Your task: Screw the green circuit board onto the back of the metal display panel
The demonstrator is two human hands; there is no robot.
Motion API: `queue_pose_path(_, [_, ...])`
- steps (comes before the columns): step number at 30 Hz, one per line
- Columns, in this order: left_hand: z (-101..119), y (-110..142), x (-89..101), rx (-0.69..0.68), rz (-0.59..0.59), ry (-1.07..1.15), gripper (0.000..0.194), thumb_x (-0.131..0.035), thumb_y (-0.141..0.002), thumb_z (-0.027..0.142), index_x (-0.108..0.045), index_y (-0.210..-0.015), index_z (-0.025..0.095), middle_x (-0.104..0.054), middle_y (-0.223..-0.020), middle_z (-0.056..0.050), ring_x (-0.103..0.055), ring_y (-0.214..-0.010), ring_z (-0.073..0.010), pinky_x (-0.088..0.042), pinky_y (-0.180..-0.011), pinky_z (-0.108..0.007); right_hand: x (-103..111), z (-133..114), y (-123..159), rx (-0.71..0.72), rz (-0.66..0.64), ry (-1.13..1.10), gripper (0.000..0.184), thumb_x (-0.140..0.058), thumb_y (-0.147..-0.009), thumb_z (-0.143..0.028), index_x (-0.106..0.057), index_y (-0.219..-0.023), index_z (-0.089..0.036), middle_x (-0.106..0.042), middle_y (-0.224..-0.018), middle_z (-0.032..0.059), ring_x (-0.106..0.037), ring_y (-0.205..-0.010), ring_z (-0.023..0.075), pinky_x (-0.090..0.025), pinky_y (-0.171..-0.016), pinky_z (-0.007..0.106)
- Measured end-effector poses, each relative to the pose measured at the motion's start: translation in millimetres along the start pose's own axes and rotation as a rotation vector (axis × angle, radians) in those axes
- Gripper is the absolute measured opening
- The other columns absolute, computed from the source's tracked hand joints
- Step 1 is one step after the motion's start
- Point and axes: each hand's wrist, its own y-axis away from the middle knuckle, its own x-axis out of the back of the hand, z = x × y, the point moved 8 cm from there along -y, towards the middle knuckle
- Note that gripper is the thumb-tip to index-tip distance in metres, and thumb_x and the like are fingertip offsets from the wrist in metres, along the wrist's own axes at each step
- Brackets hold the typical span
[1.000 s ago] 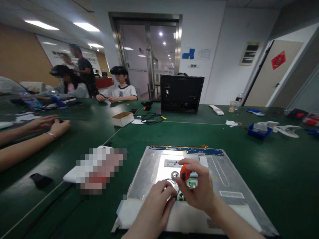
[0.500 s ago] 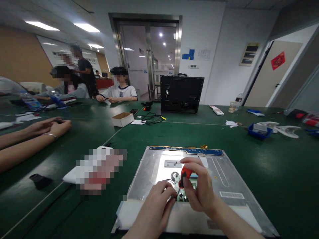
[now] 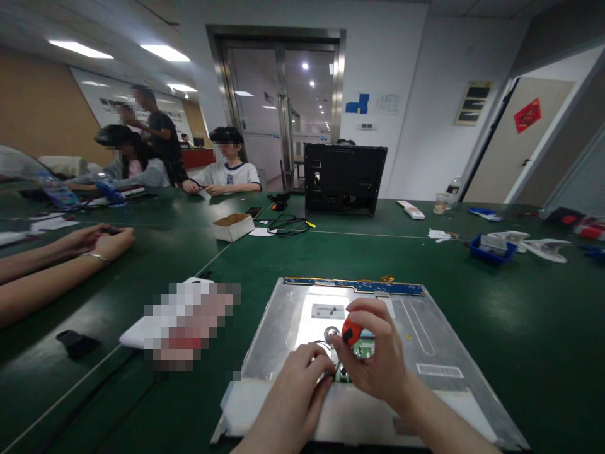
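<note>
A flat metal-backed display panel lies in front of me, with a blue circuit strip along its far edge. On its middle sits a small green circuit board, partly covered by my hands. My right hand is closed round the red and black handle of a screwdriver, whose shaft points down at the board's near left part. My left hand rests on the panel with curled fingers, its fingertips pressed together at the board's left edge by the screwdriver's tip. What they pinch is hidden.
A black monitor housing stands across the green table. Farther off are a white box, a cable and a blue tray. At left are a co-worker's hands and a black object. Other people sit beyond.
My right fingers have shifted round the screwdriver handle: the thumb has moved left and up, and the handle shows at a turned angle. My left hand stays in place.
</note>
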Motion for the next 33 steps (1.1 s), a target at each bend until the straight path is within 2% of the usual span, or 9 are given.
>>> queue_pose_path(5, [0.4, 0.0, 0.2, -0.013, 0.001, 0.01, 0.018, -0.046, -0.091, 0.011, -0.058, -0.099, 0.021, -0.059, -0.112, -0.01, -0.057, -0.105, -0.026, -0.048, -0.09, -0.04, -1.1, -0.5, -0.2, -0.01, -0.029, 0.024, 0.036, -0.059, -0.088, -0.012, -0.052, -0.123, -0.02, -0.056, -0.107, 0.0097, -0.061, -0.086, 0.0186, -0.057, -0.062, 0.03])
queue_pose_path(8, [2.0, -0.1, 1.4, -0.021, 0.009, 0.019, 0.017, -0.046, -0.091, 0.011, -0.059, -0.098, 0.021, -0.06, -0.111, -0.009, -0.057, -0.104, -0.0253, -0.048, -0.089, -0.039, -2.1, -0.2, 0.2, -0.011, -0.056, 0.001, 0.04, -0.056, -0.088, -0.01, -0.052, -0.127, -0.018, -0.059, -0.109, 0.0114, -0.063, -0.091, 0.0199, -0.058, -0.062, 0.029])
queue_pose_path(13, [2.4, -0.3, 2.6, -0.032, 0.03, 0.008, 0.019, -0.047, -0.09, 0.01, -0.06, -0.098, 0.021, -0.061, -0.109, -0.009, -0.059, -0.1, -0.0246, -0.05, -0.085, -0.037, -4.4, 2.8, 1.4, -0.014, -0.092, -0.058, 0.048, -0.052, -0.087, -0.007, -0.045, -0.134, -0.014, -0.063, -0.116, 0.0146, -0.064, -0.1, 0.0215, -0.06, -0.073, 0.032])
queue_pose_path(16, [1.3, 0.1, 1.8, -0.039, 0.037, 0.002, 0.018, -0.047, -0.09, 0.011, -0.06, -0.098, 0.021, -0.061, -0.109, -0.01, -0.058, -0.101, -0.0252, -0.05, -0.087, -0.038, -4.1, 4.5, 2.7, -0.018, -0.07, -0.052, 0.047, -0.058, -0.087, -0.01, -0.045, -0.132, -0.015, -0.065, -0.112, 0.0133, -0.065, -0.1, 0.0217, -0.06, -0.076, 0.033])
queue_pose_path(21, [-0.3, 0.8, 0.4, -0.028, 0.029, -0.003, 0.019, -0.047, -0.09, 0.011, -0.06, -0.099, 0.021, -0.061, -0.11, -0.01, -0.058, -0.102, -0.0255, -0.049, -0.086, -0.038, -1.8, 4.0, 2.4, -0.017, -0.016, -0.035, 0.045, -0.061, -0.087, -0.012, -0.045, -0.128, -0.02, -0.062, -0.104, 0.0099, -0.064, -0.094, 0.0212, -0.059, -0.068, 0.032])
queue_pose_path(28, [3.7, -0.4, 1.9, -0.022, 0.016, 0.003, 0.018, -0.047, -0.09, 0.01, -0.059, -0.097, 0.021, -0.061, -0.109, -0.01, -0.058, -0.102, -0.025, -0.049, -0.087, -0.038, -4.1, 3.3, 0.6, -0.034, -0.072, -0.011, 0.04, -0.055, -0.089, -0.011, -0.05, -0.127, -0.02, -0.057, -0.109, 0.0101, -0.063, -0.084, 0.0176, -0.057, -0.061, 0.029])
queue_pose_path(33, [1.3, 1.0, 0.4, -0.018, 0.008, 0.002, 0.018, -0.046, -0.091, 0.01, -0.059, -0.098, 0.021, -0.061, -0.11, -0.009, -0.058, -0.102, -0.0249, -0.049, -0.087, -0.038, -6.8, 6.0, 4.7, -0.05, -0.099, -0.041, 0.045, -0.052, -0.088, -0.011, -0.046, -0.132, -0.018, -0.059, -0.112, 0.0129, -0.063, -0.091, 0.0205, -0.056, -0.058, 0.029])
